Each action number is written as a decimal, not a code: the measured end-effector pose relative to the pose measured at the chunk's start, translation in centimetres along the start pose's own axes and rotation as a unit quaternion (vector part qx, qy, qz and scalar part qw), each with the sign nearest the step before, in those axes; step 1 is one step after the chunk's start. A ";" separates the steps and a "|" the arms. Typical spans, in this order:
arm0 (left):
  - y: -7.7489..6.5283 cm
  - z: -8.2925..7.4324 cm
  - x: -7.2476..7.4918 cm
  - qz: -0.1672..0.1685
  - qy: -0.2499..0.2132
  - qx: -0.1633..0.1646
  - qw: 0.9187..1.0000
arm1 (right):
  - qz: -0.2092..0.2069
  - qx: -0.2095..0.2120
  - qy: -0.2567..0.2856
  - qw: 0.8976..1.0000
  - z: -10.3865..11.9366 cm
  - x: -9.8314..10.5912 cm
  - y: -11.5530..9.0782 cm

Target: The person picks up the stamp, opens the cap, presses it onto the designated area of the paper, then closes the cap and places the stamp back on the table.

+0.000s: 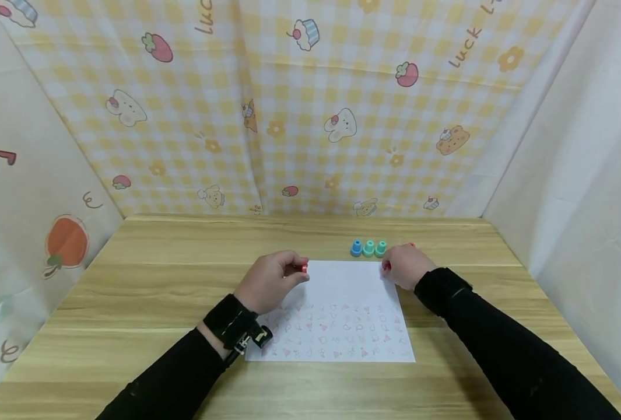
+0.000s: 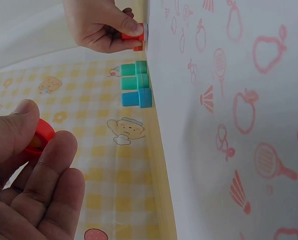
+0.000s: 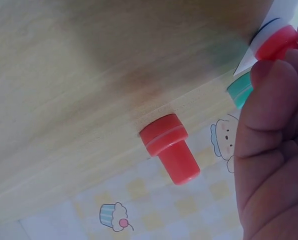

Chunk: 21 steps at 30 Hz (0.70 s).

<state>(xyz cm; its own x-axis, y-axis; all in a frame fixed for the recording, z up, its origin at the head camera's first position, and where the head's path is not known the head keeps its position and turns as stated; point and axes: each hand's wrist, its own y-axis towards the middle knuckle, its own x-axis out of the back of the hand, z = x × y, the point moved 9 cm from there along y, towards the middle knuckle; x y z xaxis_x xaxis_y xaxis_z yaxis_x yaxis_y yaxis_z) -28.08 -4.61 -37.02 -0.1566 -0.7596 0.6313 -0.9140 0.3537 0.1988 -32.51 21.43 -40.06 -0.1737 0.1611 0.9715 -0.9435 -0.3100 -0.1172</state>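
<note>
My left hand (image 1: 268,283) pinches a small red stamp cap (image 2: 47,131) between thumb and fingers, above the left side of a white sheet of paper (image 1: 344,283). In the left wrist view the cap's hollow inside faces the camera. My right hand (image 1: 407,266) grips a red stamp (image 3: 278,41) with a whitish base, which sits right at the paper's upper right corner. Pink prints of fruit, rackets and shuttlecocks (image 2: 236,192) run in rows over the paper's nearer half.
Behind the paper, a blue stamp (image 1: 356,249) and two green stamps (image 1: 369,249) stand in a row. Another red stamp (image 3: 171,147), capped, stands on the wooden table (image 1: 184,245) beyond my right hand. A yellow checked cloth (image 1: 289,116) hangs behind the table, with white cloth at both sides.
</note>
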 end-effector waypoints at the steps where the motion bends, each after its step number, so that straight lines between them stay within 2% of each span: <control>1: 0.0 0.0 0.0 0.000 -0.001 0.000 1.000 | 0.003 0.005 0.002 1.000 0.0 0.1 0.0; 5: 0.0 0.0 0.0 0.002 -0.001 0.000 1.000 | -0.008 -0.015 0.046 0.999 -1.0 1.5 -0.2; 9: 0.0 -0.1 -0.1 0.003 -0.001 -0.001 1.000 | -0.035 -0.034 0.117 0.992 -2.0 3.3 -0.7; 15: 0.0 0.0 -0.2 0.006 -0.010 0.008 1.000 | -0.045 -0.035 0.182 0.982 -1.8 4.0 -1.3; 18: 0.0 0.0 -0.2 0.005 -0.011 0.012 1.000 | -0.053 -0.033 0.230 0.971 -1.3 4.1 -1.5; 21: 0.1 0.0 -0.4 0.003 -0.012 0.013 1.000 | -0.054 -0.022 0.292 0.955 -0.4 4.1 -1.6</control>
<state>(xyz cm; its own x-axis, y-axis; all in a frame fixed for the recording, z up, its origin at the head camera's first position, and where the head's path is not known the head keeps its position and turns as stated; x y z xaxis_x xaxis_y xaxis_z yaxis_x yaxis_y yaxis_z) -28.13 -4.27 -37.25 -0.1703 -0.7711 0.6135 -0.9223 0.3440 0.1762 -31.82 23.01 -35.98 -0.1895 0.6893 0.6992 -0.9737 -0.2235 -0.0436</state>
